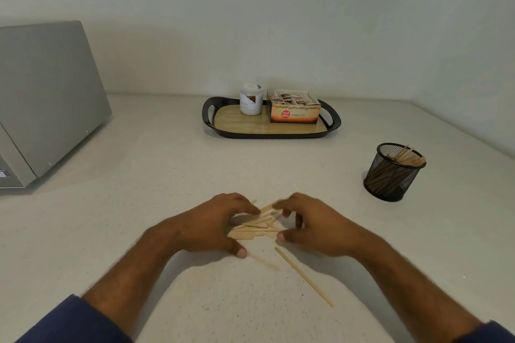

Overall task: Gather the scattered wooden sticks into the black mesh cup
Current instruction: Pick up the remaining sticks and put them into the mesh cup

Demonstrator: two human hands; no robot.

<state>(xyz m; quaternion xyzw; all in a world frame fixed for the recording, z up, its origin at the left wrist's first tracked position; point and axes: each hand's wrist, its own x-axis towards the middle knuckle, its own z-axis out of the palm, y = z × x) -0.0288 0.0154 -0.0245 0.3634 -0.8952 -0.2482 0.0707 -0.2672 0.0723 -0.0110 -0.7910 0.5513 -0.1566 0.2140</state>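
Item 1, fingers [252,207]: on my left hand [211,224] they are curled down onto the pale flat wooden sticks [257,227], tips touching the heap; whether they pinch any stick I cannot tell. The right hand [312,227] mirrors it, fingers bent and spread over the far side, thumb down at the near edge. I read both as cupped to rake the heap together before lifting.

Item 2, stray long thin wooden stick [303,277]: lies apart on the speckled off-white bench [139,164], nearer me, outside the cupped hands.

Item 3, black wire-mesh cup [394,172]: upright, well to the right, already holding several sticks leaning at its rim.

Item 4, black-rimmed tray with wood-grain floor [207,117]: at the back, carrying a white jar [251,100] and an open tea box [294,111].

Item 5, grey appliance [47,97]: far left.
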